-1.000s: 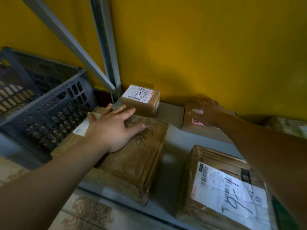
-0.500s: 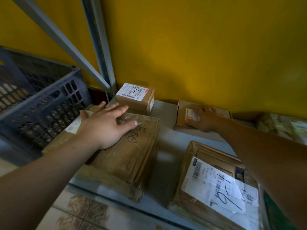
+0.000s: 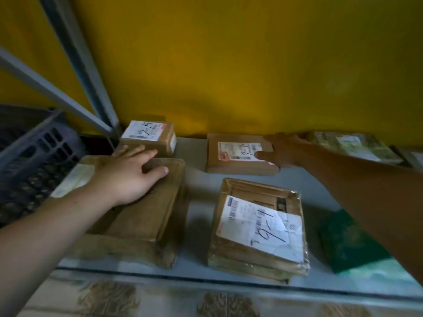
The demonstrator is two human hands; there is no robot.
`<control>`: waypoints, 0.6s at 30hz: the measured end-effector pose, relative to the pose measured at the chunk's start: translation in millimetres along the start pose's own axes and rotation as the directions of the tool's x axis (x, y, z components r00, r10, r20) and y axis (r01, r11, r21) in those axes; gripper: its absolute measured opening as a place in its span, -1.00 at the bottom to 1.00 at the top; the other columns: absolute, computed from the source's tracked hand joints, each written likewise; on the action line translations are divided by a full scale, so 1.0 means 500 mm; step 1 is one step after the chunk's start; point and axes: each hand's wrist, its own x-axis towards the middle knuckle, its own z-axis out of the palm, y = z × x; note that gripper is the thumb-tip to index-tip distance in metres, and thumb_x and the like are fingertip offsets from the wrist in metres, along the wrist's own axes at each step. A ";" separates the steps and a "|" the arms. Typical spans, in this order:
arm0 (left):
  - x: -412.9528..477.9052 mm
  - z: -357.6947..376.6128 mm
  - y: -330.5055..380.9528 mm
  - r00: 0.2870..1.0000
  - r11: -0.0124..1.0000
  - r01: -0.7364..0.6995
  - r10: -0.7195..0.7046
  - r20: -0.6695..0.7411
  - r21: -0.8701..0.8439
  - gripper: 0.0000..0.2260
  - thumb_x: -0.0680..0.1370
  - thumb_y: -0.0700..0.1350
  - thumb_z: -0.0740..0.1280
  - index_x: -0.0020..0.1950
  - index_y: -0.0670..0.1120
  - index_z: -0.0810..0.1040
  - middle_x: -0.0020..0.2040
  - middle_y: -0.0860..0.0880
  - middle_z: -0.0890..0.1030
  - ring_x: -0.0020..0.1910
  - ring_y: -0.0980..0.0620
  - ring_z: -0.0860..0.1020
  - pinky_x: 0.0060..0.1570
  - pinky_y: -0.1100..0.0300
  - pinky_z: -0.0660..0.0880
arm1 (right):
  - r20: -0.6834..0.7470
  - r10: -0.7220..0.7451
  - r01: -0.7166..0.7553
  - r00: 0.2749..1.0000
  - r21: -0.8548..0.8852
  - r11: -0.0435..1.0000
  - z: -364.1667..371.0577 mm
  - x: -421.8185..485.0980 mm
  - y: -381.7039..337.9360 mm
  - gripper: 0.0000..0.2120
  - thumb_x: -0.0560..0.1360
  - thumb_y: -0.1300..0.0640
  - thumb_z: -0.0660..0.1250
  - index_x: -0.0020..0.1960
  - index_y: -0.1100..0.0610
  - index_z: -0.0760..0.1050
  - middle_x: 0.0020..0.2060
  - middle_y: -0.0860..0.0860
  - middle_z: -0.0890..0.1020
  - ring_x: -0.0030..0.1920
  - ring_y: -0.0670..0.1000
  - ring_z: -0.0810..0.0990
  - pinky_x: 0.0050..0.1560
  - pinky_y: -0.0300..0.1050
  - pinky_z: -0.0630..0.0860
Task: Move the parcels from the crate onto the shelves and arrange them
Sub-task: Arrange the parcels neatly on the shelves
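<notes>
The scene is dim and murky, tinted warm by the yellow wall (image 3: 251, 65), which is shaded low down near 12 o'clock. Light comes from about 8 o'clock. The left hand (image 3: 128, 177) is pale and well lit, while the right hand (image 3: 282, 149) at 2 o'clock is dark. A soft shadow lies on the shelf (image 3: 196, 186) beside the large parcel (image 3: 142, 213). The white label (image 3: 258, 227) at 5 o'clock is brightest. Everything is slightly blurred. The crate (image 3: 34, 161) at 9 o'clock is nearly black. The shelf's front edge bows at 6 o'clock.

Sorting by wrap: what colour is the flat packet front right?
Dark green packet, head view.
</notes>
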 end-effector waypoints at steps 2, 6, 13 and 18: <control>-0.002 0.003 0.073 0.992 0.992 -0.127 0.127 -0.004 -0.004 -0.19 0.36 0.51 -0.02 0.53 0.17 0.19 0.58 0.10 0.10 0.55 0.02 0.02 0.48 -0.10 0.00 | -0.019 0.026 -0.025 0.999 0.055 0.998 -0.012 -0.041 0.034 -0.33 0.49 -0.43 0.15 0.47 -0.08 0.34 0.47 0.11 0.36 0.39 0.25 0.38 0.37 0.17 0.35; -0.039 0.040 0.240 0.910 0.909 -0.414 0.415 -0.009 0.047 -0.29 0.45 0.48 -0.01 0.54 0.20 0.12 0.58 0.13 0.02 0.55 0.06 -0.07 0.44 -0.14 -0.22 | -0.053 0.082 -0.074 0.995 0.130 0.989 -0.033 -0.131 0.083 -0.47 0.52 -0.37 0.18 0.42 -0.20 0.34 0.39 0.09 0.45 0.23 0.18 0.49 0.17 0.03 0.46; -0.090 0.160 0.365 0.854 0.856 -0.511 0.495 0.158 0.081 -0.29 0.45 0.48 -0.06 0.54 0.24 -0.06 0.60 0.10 -0.09 0.55 -0.01 -0.20 0.41 -0.26 -0.32 | -0.094 0.175 -0.172 0.980 0.035 0.984 -0.033 -0.203 0.154 -0.31 0.55 -0.33 0.15 0.52 0.06 0.20 0.47 0.22 0.32 0.39 0.29 0.34 0.26 0.09 0.34; -0.090 0.177 0.353 0.891 0.889 -0.453 0.449 0.071 0.061 -0.20 0.32 0.55 -0.17 0.52 0.28 -0.10 0.59 0.14 -0.04 0.55 0.06 -0.16 0.42 -0.22 -0.29 | -0.069 0.154 -0.154 0.986 -0.001 0.988 -0.031 -0.185 0.188 -0.28 0.55 -0.32 0.17 0.55 0.08 0.19 0.52 0.22 0.24 0.45 0.29 0.29 0.34 0.03 0.30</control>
